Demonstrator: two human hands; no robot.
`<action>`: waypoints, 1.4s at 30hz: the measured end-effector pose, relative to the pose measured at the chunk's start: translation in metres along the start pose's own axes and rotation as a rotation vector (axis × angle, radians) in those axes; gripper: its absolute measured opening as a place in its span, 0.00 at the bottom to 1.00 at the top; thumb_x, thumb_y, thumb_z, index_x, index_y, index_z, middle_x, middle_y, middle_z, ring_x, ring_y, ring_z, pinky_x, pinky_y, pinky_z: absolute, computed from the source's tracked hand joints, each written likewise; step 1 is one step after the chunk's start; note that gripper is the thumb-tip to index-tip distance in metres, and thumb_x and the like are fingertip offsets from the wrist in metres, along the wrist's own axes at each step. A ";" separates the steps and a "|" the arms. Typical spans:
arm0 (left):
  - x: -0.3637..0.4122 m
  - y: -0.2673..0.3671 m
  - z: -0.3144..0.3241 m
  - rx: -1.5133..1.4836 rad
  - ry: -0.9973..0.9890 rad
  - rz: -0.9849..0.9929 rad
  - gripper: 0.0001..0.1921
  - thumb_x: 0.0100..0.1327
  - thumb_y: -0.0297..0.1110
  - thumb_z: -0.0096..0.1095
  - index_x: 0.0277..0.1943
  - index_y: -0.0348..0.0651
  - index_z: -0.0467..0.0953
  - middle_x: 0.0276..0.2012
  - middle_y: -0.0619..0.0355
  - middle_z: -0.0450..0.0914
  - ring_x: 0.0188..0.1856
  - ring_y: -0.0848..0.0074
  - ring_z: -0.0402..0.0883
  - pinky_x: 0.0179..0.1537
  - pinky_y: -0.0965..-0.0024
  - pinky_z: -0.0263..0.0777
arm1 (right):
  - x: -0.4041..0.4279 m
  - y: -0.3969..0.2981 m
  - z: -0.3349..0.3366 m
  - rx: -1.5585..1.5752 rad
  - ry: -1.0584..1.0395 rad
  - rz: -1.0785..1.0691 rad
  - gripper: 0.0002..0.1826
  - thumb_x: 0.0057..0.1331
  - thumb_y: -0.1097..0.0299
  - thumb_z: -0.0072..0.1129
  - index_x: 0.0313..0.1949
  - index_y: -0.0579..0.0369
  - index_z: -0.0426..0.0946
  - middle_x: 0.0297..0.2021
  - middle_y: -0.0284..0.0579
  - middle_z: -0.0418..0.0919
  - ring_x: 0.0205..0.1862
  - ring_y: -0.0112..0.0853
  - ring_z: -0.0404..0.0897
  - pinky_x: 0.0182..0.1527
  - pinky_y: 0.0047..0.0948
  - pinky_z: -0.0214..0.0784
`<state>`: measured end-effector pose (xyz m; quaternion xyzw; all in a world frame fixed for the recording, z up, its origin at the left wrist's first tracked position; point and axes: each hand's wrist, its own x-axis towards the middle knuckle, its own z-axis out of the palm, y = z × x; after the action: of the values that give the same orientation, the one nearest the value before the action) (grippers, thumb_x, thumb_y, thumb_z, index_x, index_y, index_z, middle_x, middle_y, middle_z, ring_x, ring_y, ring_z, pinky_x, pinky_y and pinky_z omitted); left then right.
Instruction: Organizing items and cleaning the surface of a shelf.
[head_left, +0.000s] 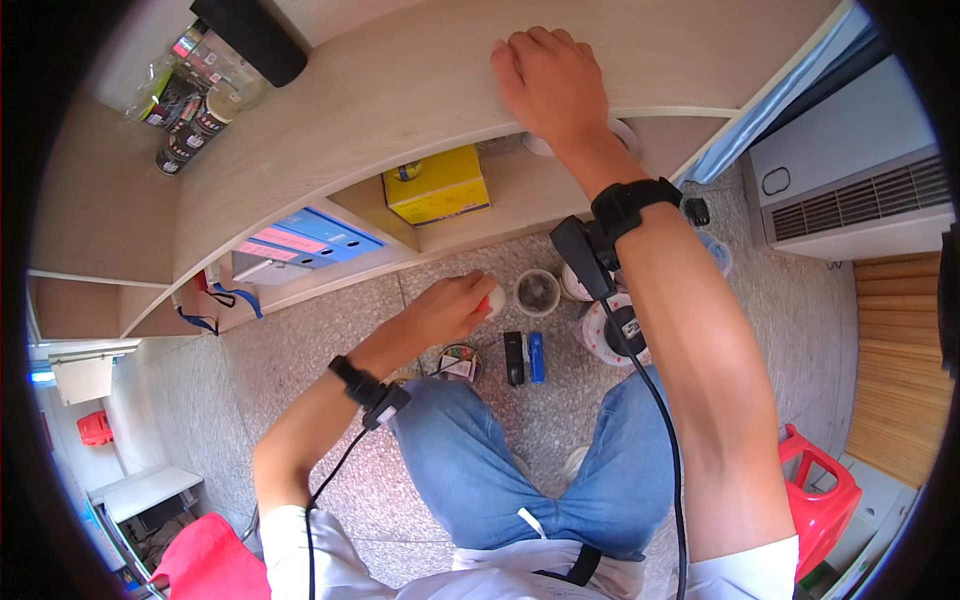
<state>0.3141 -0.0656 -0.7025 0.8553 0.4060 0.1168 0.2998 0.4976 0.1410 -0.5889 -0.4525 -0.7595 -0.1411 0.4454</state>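
My left hand (453, 304) reaches low over the floor, its fingers bent around a small red object (484, 303). Directly beside those fingers is a round white container (496, 298), partly covered by the hand. To its right stands an open round tub (537, 292) with dark contents. My right hand (555, 82) is palm down at the wooden shelf board (420, 82), fingertips curled out of sight, so whether it holds anything is hidden. Between my knees and the tub lie a black object (514, 358) and a blue one (536, 358), side by side.
A yellow box (439, 185) and blue binders (322, 236) occupy the lower shelf. Jars and cans (199, 120) stand on the upper board beside a black cylinder (255, 41). A dotted white container (604, 330) sits near my right knee. At right are a red stool (817, 495) and a vented white appliance (855, 165).
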 end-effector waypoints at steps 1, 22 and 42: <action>0.007 -0.011 0.014 -0.009 -0.004 0.012 0.15 0.61 0.29 0.67 0.47 0.39 0.69 0.40 0.42 0.78 0.40 0.44 0.81 0.41 0.50 0.76 | -0.001 0.004 0.000 -0.017 0.002 -0.006 0.16 0.66 0.59 0.52 0.25 0.54 0.82 0.28 0.41 0.82 0.35 0.41 0.80 0.42 0.46 0.71; 0.002 -0.043 0.058 0.201 -0.064 -0.232 0.29 0.58 0.47 0.71 0.59 0.44 0.72 0.44 0.45 0.82 0.45 0.50 0.84 0.43 0.50 0.79 | 0.006 -0.009 -0.014 0.044 -0.095 0.041 0.11 0.66 0.63 0.55 0.29 0.55 0.79 0.31 0.44 0.81 0.40 0.43 0.79 0.47 0.46 0.70; 0.056 -0.049 -0.422 0.946 1.010 -0.478 0.32 0.61 0.42 0.72 0.65 0.38 0.69 0.56 0.38 0.76 0.59 0.45 0.75 0.59 0.50 0.72 | 0.010 -0.011 -0.020 0.072 -0.129 0.029 0.08 0.65 0.67 0.56 0.30 0.57 0.78 0.32 0.46 0.79 0.39 0.45 0.77 0.47 0.46 0.68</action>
<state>0.1325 0.1777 -0.3996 0.6231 0.6775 0.2405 -0.3081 0.4973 0.1284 -0.5671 -0.4552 -0.7846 -0.0780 0.4136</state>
